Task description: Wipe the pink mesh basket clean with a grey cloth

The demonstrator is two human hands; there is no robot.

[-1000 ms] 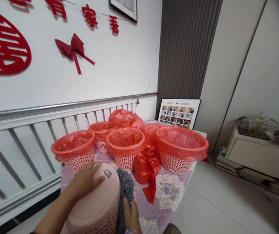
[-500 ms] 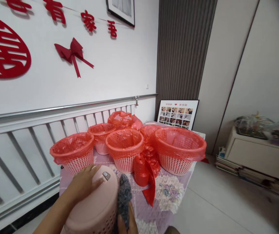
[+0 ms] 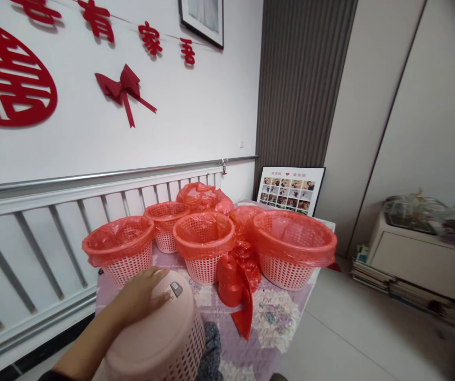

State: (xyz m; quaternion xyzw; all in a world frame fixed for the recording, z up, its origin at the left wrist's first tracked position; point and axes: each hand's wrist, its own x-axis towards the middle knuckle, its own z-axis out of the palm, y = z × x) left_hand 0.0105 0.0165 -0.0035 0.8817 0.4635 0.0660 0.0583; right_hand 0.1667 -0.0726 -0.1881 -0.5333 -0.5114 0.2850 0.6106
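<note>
A pink plastic basket (image 3: 151, 341) is tilted over near me with its solid base facing up and a small label (image 3: 176, 289) on that base. My left hand (image 3: 143, 291) lies across the base and holds the basket, fingers over its far side and thumb by the label. Low on the basket's right side, a grey fuzzy cloth (image 3: 212, 349) shows in part. My right hand is out of sight. Just beyond stand a left lined basket (image 3: 126, 264) and a middle lined basket (image 3: 203, 267), both with red plastic bags over their rims.
A red bag roll (image 3: 229, 286) stands on the floral tablecloth (image 3: 277, 312), its loose end trailing forward. A large lined basket (image 3: 286, 270) is at right, a smaller one (image 3: 167, 241) behind. Crumpled red bags (image 3: 199, 196) lie at the back. A white radiator (image 3: 60, 238) runs along the left wall.
The basket has turned, showing more of its perforated side at right. The cloth has moved lower and is partly hidden, and my right hand has gone from view. My left hand keeps its hold.
</note>
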